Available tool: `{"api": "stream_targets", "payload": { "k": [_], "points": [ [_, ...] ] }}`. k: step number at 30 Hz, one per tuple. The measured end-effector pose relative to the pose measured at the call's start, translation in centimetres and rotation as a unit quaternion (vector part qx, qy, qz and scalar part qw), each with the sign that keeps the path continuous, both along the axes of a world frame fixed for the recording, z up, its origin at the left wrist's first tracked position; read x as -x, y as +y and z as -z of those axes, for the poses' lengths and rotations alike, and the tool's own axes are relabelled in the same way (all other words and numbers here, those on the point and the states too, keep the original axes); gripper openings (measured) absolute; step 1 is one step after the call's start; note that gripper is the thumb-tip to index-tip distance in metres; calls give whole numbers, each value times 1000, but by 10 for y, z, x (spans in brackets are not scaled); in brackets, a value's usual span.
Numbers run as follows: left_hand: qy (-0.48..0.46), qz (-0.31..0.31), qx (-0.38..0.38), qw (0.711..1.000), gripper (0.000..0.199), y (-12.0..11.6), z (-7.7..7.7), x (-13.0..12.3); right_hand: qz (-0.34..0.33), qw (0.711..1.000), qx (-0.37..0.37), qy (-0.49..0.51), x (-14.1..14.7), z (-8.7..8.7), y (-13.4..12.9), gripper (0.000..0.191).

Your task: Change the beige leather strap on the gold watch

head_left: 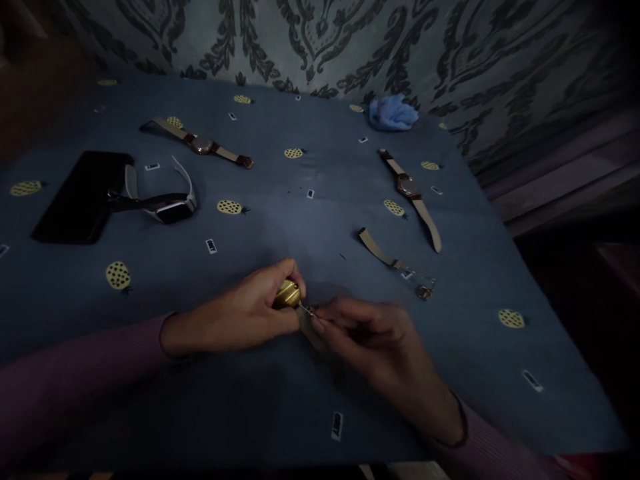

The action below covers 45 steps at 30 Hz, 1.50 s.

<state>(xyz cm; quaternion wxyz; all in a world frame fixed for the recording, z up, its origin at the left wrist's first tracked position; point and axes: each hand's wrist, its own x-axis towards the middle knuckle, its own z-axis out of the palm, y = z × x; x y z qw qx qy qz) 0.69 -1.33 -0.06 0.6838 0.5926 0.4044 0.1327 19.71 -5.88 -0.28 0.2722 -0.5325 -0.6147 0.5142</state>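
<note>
Gold-coloured watch case (288,294) is gripped between thumb and fingers of the left hand (240,312), over the pineapple-print tablecloth (270,233). The right hand (383,340) pinches a thin metal tool (307,311) at its edge.

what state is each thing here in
Gold watch case, held in left hand
Thin tool, pinched in right hand, tip at case
Left watch, face up, unbuckled
Right watch, face up, unbuckled
Strap piece, lying apart from watches
Smartwatch, screen dark
Blue cloth, crumpled
Black slab, lying flat
</note>
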Motion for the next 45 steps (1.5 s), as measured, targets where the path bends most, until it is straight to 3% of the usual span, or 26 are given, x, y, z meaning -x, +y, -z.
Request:
{"api": "stream_targets", "payload": {
  "k": [10,26,31,38,45],
  "points": [
    [-17,-7,14,1000,14,-1,1,0,3,998,-63,-27,-2,4,-1,26],
    [-32,-18,9,999,15,-1,5,0,7,999,-45,-4,-3,6,0,21],
    [-32,-31,-20,999,15,-2,5,-1,3,997,-77,27,-3,9,4,17],
    [-7,-40,-71,997,17,-7,8,-3,-1,991,96,92,-4,7,1,23],
    [0,-34,-80,996,16,-9,7,-3,-15,985,125,120,-5,8,4,26]
  ]
}}
